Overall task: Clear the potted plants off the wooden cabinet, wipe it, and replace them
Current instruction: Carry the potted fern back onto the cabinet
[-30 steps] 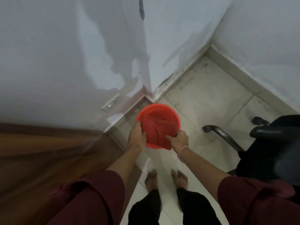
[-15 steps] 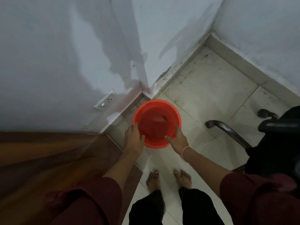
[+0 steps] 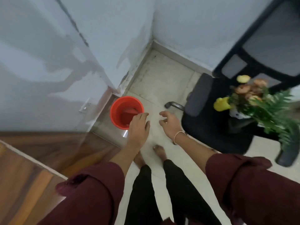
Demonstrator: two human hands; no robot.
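A red bucket (image 3: 121, 109) stands on the tiled floor by the wall corner, with a red cloth (image 3: 129, 111) lying inside it. My left hand (image 3: 138, 127) hovers over the bucket's near rim, fingers apart, holding nothing. My right hand (image 3: 170, 123) is open to the right of the bucket, above the floor. The wooden cabinet (image 3: 29, 172) fills the lower left, its top bare in view. A potted plant (image 3: 256, 101) with yellow and orange flowers and green fern leaves sits on the black office chair (image 3: 211, 120) at the right.
White walls meet in a corner behind the bucket, with a wall socket (image 3: 85, 105) low on the left wall. The chair's metal leg (image 3: 174, 104) juts toward the bucket. My bare feet (image 3: 159, 151) stand on the light floor tiles between cabinet and chair.
Both hands have let go of the red cloth, which now lies in the bucket, and have drawn back open. The view swung right, bringing the chair and plant into sight.
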